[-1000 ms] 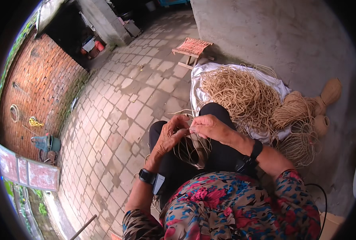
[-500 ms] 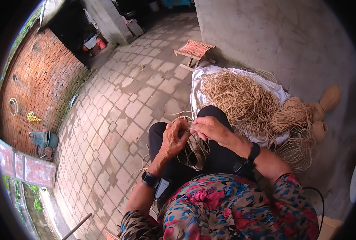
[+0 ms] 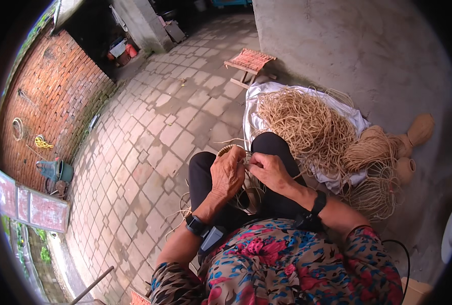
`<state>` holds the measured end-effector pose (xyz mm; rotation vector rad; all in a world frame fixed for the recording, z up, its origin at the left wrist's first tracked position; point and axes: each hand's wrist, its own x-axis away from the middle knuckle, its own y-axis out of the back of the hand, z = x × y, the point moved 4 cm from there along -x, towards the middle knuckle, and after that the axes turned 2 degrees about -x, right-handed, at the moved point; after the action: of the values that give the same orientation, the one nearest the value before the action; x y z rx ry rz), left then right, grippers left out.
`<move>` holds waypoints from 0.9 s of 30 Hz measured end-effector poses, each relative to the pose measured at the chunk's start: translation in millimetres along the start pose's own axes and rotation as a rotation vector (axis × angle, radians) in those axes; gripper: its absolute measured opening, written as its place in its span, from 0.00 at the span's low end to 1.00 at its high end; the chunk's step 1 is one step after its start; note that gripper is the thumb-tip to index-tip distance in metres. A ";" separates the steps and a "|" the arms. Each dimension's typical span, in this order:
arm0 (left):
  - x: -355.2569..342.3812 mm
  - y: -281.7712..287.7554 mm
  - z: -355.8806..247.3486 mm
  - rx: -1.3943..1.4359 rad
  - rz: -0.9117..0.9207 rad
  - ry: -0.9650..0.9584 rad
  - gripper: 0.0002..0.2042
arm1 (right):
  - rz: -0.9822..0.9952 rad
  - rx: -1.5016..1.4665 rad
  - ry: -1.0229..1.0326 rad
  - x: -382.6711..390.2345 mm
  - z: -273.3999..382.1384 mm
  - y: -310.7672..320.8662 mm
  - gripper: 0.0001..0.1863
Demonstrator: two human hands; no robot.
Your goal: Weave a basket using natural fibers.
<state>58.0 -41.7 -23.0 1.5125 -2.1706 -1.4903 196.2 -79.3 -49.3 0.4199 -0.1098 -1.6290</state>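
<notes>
A partly woven piece of tan cord (image 3: 225, 150) sits between my knees, its curved, ridged rim showing above my left hand (image 3: 228, 174). That hand is closed round the work, its back turned up. Close beside it, my right hand (image 3: 270, 170) has thumb and fingers pinched together on a cord strand; the fingertips nearly meet the left hand, and the exact spot is partly hidden. Loose cord ends (image 3: 178, 222) stick out past my left knee, and more strands hang below my hands between my thighs.
To my right, a large heap of tan cord (image 3: 307, 119) lies on a white sheet (image 3: 254, 96), with a coiled bundle (image 3: 370, 147) and woven vessels (image 3: 405, 170) beside it. A low folding stool (image 3: 250, 61) stands ahead by the concrete wall (image 3: 348, 46). A brick wall (image 3: 48, 96) rises at left.
My left hand has turned more upright over the work, baring more of the ridged rim. My right hand has shifted slightly right and down, fingers curled in more.
</notes>
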 end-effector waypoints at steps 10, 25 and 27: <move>-42.5 26.3 33.6 0.442 0.582 -0.039 0.19 | -0.046 0.157 -0.035 -6.7 2.1 -9.2 0.07; -60.8 4.0 49.4 0.307 0.785 0.052 0.17 | 0.051 0.248 0.043 4.9 6.3 2.4 0.10; -64.4 1.5 48.4 0.322 0.905 -0.081 0.16 | 0.021 0.233 0.102 0.6 1.6 -2.0 0.11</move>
<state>62.0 38.7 -20.2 0.3410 -2.6555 -0.9173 193.9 -79.9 -48.5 0.6772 -0.2271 -1.5760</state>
